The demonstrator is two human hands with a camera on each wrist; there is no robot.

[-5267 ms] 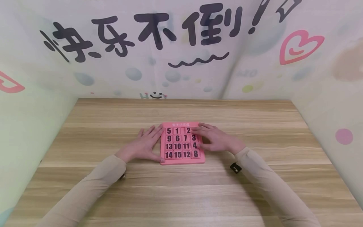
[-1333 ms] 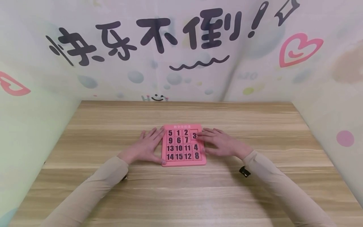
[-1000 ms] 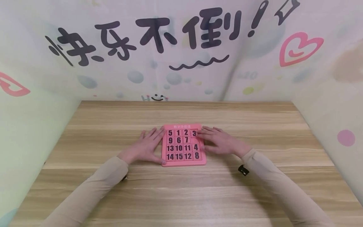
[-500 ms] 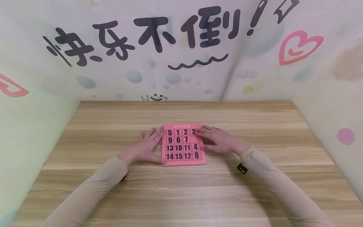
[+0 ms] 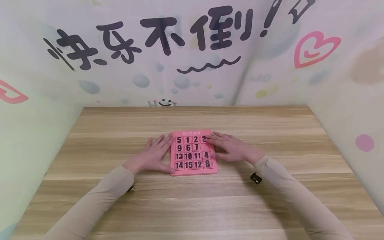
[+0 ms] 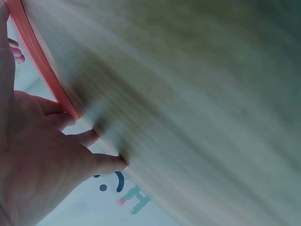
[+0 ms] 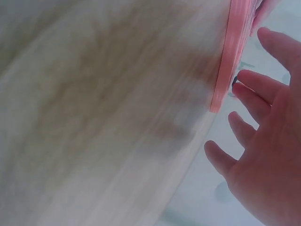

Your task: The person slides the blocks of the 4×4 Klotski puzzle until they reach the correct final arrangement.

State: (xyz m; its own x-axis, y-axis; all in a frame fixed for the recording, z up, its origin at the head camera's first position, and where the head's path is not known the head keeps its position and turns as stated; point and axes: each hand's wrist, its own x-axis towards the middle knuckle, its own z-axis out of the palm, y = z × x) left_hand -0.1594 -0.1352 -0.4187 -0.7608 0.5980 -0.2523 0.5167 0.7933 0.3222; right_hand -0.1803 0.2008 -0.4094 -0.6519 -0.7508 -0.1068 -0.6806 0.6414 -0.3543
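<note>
A pink number sliding puzzle [image 5: 193,172] lies flat on the wooden table in the head view. Its top row reads 5, 1, 2, 3, and the gap is at the right end of the second row, above tile 4 [image 5: 206,155]. My left hand [image 5: 151,155] spreads along the puzzle's left side, thumb at the near corner and index finger near the far one. From the right, fingertips of my right hand [image 5: 232,148] reach over the frame to tile 3 [image 5: 203,139], fingers extended. The left wrist view shows the puzzle's edge [image 6: 42,61] against my left fingers.
The wooden table [image 5: 192,206] extends around the puzzle on all sides. A printed backdrop [image 5: 114,83] with dark lettering rises behind it, and pale panels stand left and right. A black wrist device [image 5: 256,178] shows under my right sleeve.
Tile 2 has slid left beside tile 1, then tile 3 went up from the second row into the top-right corner, under my right fingertips. My left hand stays at the left edge.
</note>
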